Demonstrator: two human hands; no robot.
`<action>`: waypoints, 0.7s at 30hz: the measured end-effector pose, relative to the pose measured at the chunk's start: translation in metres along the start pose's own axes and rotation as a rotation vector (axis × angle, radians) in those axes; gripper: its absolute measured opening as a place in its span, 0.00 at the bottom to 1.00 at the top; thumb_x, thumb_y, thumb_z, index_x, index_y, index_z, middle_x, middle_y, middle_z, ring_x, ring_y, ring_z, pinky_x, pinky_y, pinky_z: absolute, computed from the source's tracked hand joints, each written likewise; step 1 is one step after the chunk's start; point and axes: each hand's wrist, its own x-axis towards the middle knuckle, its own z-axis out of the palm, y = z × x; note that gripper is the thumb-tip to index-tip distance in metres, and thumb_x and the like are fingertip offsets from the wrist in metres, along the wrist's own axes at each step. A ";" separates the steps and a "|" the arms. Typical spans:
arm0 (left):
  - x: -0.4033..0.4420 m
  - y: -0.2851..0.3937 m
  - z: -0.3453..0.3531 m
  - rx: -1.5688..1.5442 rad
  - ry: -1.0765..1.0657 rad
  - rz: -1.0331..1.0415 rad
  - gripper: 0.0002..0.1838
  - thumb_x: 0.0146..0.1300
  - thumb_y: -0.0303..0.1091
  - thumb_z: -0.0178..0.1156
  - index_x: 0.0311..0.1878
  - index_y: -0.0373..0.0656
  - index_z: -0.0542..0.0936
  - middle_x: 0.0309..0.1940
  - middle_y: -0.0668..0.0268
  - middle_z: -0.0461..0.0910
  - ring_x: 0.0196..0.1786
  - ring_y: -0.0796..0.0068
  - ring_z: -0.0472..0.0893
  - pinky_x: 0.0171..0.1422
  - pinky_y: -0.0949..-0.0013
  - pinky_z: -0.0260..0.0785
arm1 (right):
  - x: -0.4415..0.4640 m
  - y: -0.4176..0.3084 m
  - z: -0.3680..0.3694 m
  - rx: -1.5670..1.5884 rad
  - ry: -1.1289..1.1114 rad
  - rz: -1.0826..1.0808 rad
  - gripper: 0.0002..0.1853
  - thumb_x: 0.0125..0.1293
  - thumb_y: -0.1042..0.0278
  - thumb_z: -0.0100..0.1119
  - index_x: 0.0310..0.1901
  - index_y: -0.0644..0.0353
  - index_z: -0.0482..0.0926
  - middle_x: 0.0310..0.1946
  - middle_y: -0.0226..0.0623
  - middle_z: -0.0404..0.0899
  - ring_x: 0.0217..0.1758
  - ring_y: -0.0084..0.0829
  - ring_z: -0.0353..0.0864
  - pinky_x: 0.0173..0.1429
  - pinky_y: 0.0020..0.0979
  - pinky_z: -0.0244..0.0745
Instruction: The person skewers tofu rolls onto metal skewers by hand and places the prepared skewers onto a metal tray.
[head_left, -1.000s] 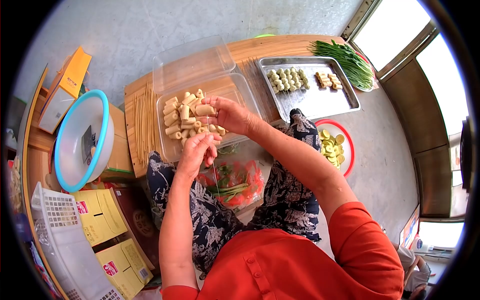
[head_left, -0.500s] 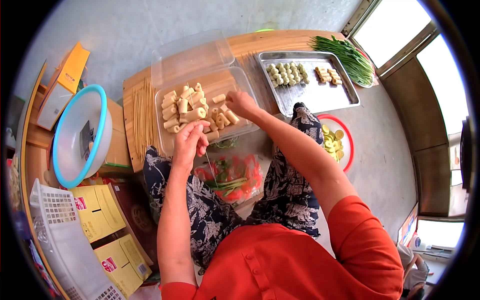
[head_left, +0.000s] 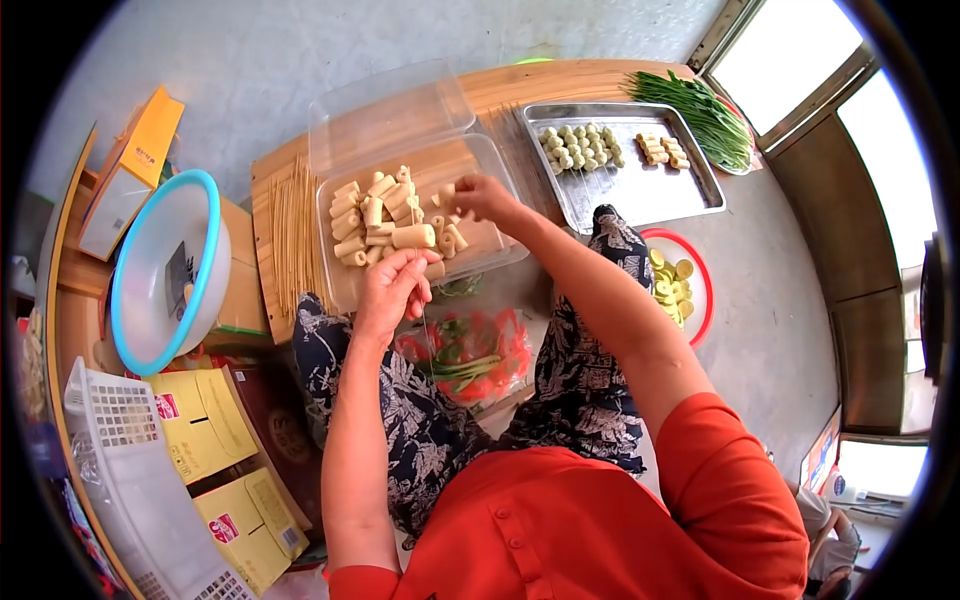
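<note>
Left hand [head_left: 395,285] has the thin skewer [head_left: 426,325] pinched between thumb and fingers, tail hanging down toward my lap, and a pale roll [head_left: 413,236] looks to be on it just above my grip. Right hand [head_left: 480,198] is apart from the left, over the clear container [head_left: 345,290], fingers bunched at a loose roll [head_left: 446,195]; can't tell if they've closed on it or only touch it. The other rolls [head_left: 348,217] lie heaped in the container, left of that one, with a few more nearer me. How I'd run it: grip the skewer close under the roll, since a thin stick likely bows if held low. Keep the tip clear of the heap, and know where it points before bringing fingers near. Take a roll lightly by its sides; they look soft, so a hard squeeze could flatten or split one. Pierce mid-wall, square to the roll's length, slow twist, fingertips off the exit line. Leave even gaps, no cramming. Metal tray [head_left: 690,200] sits off to the right, fine for reference on spacing.
</note>
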 end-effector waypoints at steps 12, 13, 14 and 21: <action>0.001 0.001 0.008 0.020 -0.143 -0.074 0.12 0.71 0.37 0.52 0.46 0.38 0.78 0.19 0.70 0.75 0.15 0.87 0.69 0.20 0.84 0.61 | -0.021 -0.034 0.000 0.835 -0.032 -0.220 0.13 0.63 0.74 0.57 0.49 0.60 0.70 0.43 0.34 0.80 0.45 0.27 0.81 0.45 0.29 0.74; 0.001 0.001 0.008 0.025 -0.147 -0.078 0.12 0.71 0.37 0.52 0.46 0.38 0.78 0.19 0.69 0.75 0.15 0.87 0.70 0.20 0.84 0.61 | -0.022 -0.035 0.000 0.837 -0.035 -0.221 0.12 0.63 0.76 0.56 0.49 0.60 0.70 0.44 0.35 0.80 0.48 0.30 0.81 0.48 0.31 0.75; 0.001 0.001 0.008 0.026 -0.148 -0.078 0.12 0.71 0.37 0.52 0.46 0.38 0.78 0.19 0.69 0.75 0.15 0.87 0.70 0.20 0.84 0.61 | -0.023 -0.037 0.001 0.838 -0.038 -0.223 0.12 0.63 0.78 0.56 0.48 0.60 0.71 0.44 0.36 0.79 0.51 0.32 0.81 0.51 0.33 0.75; 0.002 -0.002 0.008 0.014 -0.150 -0.079 0.12 0.72 0.37 0.51 0.46 0.38 0.78 0.20 0.69 0.75 0.15 0.87 0.70 0.20 0.84 0.61 | -0.029 -0.043 0.006 0.781 -0.060 -0.236 0.13 0.65 0.79 0.54 0.50 0.62 0.69 0.48 0.39 0.77 0.53 0.36 0.80 0.52 0.34 0.76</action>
